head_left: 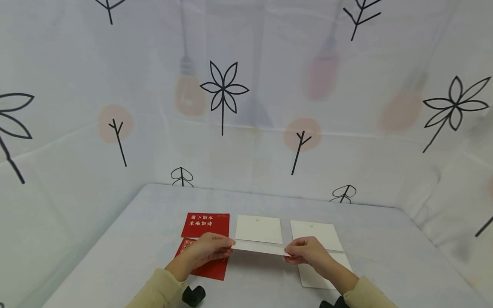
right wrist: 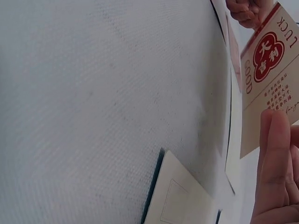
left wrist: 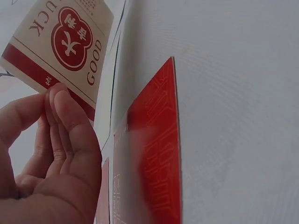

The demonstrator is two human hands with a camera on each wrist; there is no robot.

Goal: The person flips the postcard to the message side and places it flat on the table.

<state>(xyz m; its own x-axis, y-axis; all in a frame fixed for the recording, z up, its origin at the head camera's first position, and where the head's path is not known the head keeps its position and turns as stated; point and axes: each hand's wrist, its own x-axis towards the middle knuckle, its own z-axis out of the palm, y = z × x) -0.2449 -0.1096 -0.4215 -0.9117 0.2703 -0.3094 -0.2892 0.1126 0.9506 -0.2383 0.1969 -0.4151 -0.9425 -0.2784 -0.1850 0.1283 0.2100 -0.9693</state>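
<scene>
Between both hands a cream card (head_left: pixel 259 247) is held up above the table, tilted nearly edge-on in the head view. Its underside, with red "GOOD LUCK" print and a red band, shows in the left wrist view as the card (left wrist: pixel 72 46) and in the right wrist view as the card (right wrist: pixel 271 70). My left hand (head_left: pixel 209 250) pinches its left edge between thumb and fingers. The right hand (head_left: pixel 308 252) pinches the opposite edge. Below the left hand lies a red card (head_left: pixel 211 270), partly covered by it. Under the right hand is a white card (head_left: pixel 313 277).
A red card with white characters (head_left: pixel 206 225) lies behind the left hand. Two white cards, one in the middle (head_left: pixel 259 229) and one on the right (head_left: pixel 316 233), lie in the back row. A patterned cloth (head_left: pixel 254 158) hangs behind the white table (head_left: pixel 127 256).
</scene>
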